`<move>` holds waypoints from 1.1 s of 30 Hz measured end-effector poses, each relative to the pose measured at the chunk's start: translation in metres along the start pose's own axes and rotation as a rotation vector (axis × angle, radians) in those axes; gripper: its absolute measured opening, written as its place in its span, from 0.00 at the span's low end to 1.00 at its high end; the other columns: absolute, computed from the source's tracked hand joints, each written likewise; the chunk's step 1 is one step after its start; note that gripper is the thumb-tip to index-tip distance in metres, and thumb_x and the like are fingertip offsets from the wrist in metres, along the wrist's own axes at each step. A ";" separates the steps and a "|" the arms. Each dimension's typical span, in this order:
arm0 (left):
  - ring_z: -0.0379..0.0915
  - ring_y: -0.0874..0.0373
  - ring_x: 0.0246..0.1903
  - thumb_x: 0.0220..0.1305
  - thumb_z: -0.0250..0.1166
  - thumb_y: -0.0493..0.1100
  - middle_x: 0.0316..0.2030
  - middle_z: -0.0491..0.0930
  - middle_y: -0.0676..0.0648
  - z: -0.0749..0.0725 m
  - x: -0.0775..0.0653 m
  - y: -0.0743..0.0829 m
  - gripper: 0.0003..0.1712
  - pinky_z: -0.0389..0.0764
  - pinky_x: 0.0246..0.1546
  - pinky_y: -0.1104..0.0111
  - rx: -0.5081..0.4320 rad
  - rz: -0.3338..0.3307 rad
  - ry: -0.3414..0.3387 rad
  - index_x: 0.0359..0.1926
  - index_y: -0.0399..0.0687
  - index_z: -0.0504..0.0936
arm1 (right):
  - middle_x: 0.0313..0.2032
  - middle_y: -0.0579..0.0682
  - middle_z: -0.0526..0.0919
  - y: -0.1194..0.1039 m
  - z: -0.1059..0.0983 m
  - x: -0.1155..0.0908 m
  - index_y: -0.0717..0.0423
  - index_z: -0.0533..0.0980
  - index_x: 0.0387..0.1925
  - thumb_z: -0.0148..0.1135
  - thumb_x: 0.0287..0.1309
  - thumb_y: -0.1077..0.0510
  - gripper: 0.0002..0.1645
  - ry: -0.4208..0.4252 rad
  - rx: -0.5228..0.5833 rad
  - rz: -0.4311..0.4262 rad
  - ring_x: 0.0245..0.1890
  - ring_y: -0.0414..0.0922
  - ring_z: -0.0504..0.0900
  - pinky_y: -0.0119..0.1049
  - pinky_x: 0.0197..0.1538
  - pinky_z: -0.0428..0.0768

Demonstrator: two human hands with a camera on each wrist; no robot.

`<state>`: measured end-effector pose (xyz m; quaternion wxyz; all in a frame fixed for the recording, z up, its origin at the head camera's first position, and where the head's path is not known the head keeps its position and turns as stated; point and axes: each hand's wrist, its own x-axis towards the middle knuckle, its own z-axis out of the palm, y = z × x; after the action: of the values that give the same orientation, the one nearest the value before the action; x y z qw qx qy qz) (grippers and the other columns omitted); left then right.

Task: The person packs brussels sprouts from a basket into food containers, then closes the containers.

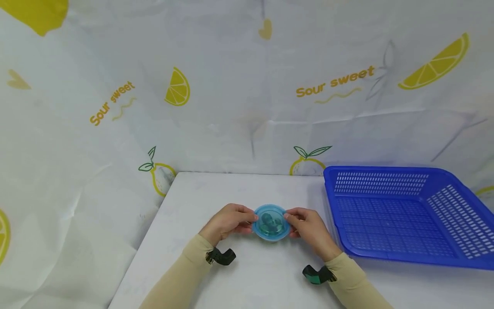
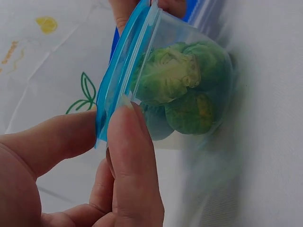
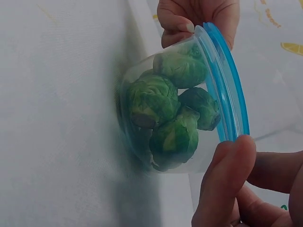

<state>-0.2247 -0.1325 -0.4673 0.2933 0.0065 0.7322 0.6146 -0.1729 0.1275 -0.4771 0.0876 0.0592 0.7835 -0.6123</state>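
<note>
A round clear plastic container (image 3: 142, 163) with a blue lid (image 1: 271, 207) sits between both hands on the white table. Several green Brussels sprouts (image 3: 154, 100) show through its wall. My left hand (image 1: 231, 221) pinches the left side of the rim, thumb on the lid and a finger beneath its edge. On the opposite side my right hand (image 1: 308, 225) pinches the rim in the same way. The lid lies over the container's mouth, as the left wrist view shows from the side, with the sprouts (image 2: 182, 87) below it.
A large blue plastic basket (image 1: 339, 231) with slotted walls stands on the table (image 1: 247, 279) to the right, close to my right hand. Behind the table hangs a white sheet (image 1: 231, 120) printed with lemons and lettering. Each wrist wears a small dark camera.
</note>
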 end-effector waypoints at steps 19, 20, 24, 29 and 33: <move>0.79 0.61 0.29 0.71 0.71 0.39 0.31 0.81 0.50 0.003 0.005 -0.004 0.10 0.86 0.31 0.76 0.010 0.040 -0.008 0.47 0.37 0.83 | 0.34 0.51 0.80 0.001 0.004 0.001 0.69 0.79 0.62 0.61 0.80 0.58 0.20 -0.004 0.017 0.003 0.28 0.43 0.80 0.31 0.31 0.87; 0.78 0.62 0.29 0.72 0.71 0.39 0.31 0.81 0.50 0.004 0.005 -0.004 0.10 0.86 0.31 0.76 0.014 0.040 -0.010 0.47 0.36 0.83 | 0.35 0.51 0.81 0.001 0.004 0.001 0.69 0.79 0.62 0.61 0.80 0.58 0.20 -0.002 0.015 0.006 0.28 0.44 0.80 0.31 0.31 0.87; 0.78 0.62 0.29 0.72 0.70 0.39 0.32 0.80 0.50 0.004 0.006 -0.004 0.11 0.85 0.32 0.76 0.024 0.042 -0.011 0.49 0.35 0.82 | 0.39 0.54 0.83 0.003 0.004 0.002 0.70 0.78 0.63 0.61 0.80 0.58 0.21 -0.011 0.016 -0.002 0.29 0.44 0.81 0.32 0.32 0.88; 0.77 0.62 0.28 0.72 0.69 0.36 0.31 0.80 0.49 0.006 0.008 -0.004 0.08 0.84 0.30 0.76 0.025 0.052 -0.005 0.47 0.34 0.81 | 0.37 0.54 0.82 0.002 0.005 0.003 0.71 0.78 0.62 0.61 0.79 0.61 0.19 -0.010 0.021 -0.024 0.25 0.44 0.80 0.32 0.29 0.87; 0.76 0.61 0.28 0.72 0.69 0.35 0.31 0.79 0.49 0.007 0.009 -0.005 0.08 0.84 0.31 0.75 0.029 0.045 0.004 0.46 0.35 0.80 | 0.35 0.54 0.81 0.000 0.006 0.002 0.69 0.80 0.59 0.62 0.78 0.63 0.16 0.022 -0.005 -0.043 0.22 0.43 0.80 0.32 0.28 0.85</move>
<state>-0.2272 -0.1240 -0.4758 0.2781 0.0259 0.7411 0.6105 -0.1746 0.1215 -0.4792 0.0659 0.0489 0.7870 -0.6115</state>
